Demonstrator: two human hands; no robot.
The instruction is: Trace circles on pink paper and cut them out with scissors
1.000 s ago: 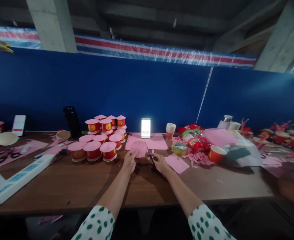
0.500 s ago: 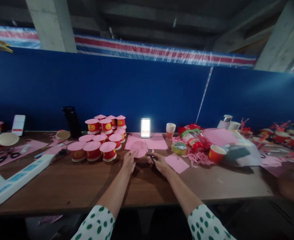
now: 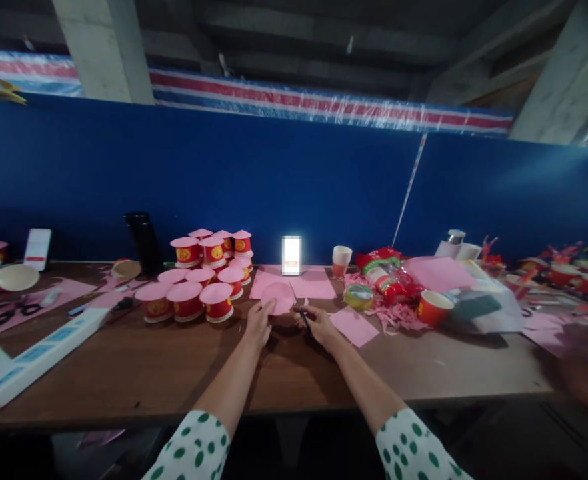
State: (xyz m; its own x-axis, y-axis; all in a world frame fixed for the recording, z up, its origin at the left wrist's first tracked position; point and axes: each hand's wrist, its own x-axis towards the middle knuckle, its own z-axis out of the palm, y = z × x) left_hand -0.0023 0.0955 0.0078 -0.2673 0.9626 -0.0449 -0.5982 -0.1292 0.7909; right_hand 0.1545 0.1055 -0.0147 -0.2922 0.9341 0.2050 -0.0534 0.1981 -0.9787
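Observation:
My left hand (image 3: 259, 323) pinches the lower left edge of a round pink paper disc (image 3: 278, 298). My right hand (image 3: 319, 325) is closed on the handles of a pair of scissors (image 3: 299, 307), whose blades point up and away beside the disc's right edge. Behind the disc lies a stack of pink paper sheets (image 3: 317, 283). A square pink paper piece (image 3: 355, 325) rests just right of my right hand. To the left stand several red paper cups with pink paper tops (image 3: 217, 301), some of them stacked.
A lit phone (image 3: 291, 255) stands at the back. To the right are a paper cup (image 3: 341, 260), a tape roll (image 3: 359, 296), pink paper scraps (image 3: 399, 319), a red bag (image 3: 391, 273) and a red cup (image 3: 435, 308). A power strip (image 3: 49, 353) and black bottle (image 3: 144, 243) are left.
The pink disc and both my hands stay almost where they were; the scissors hold the same position beside the disc. At the far right edge, another person's blurred hand has shifted slightly.

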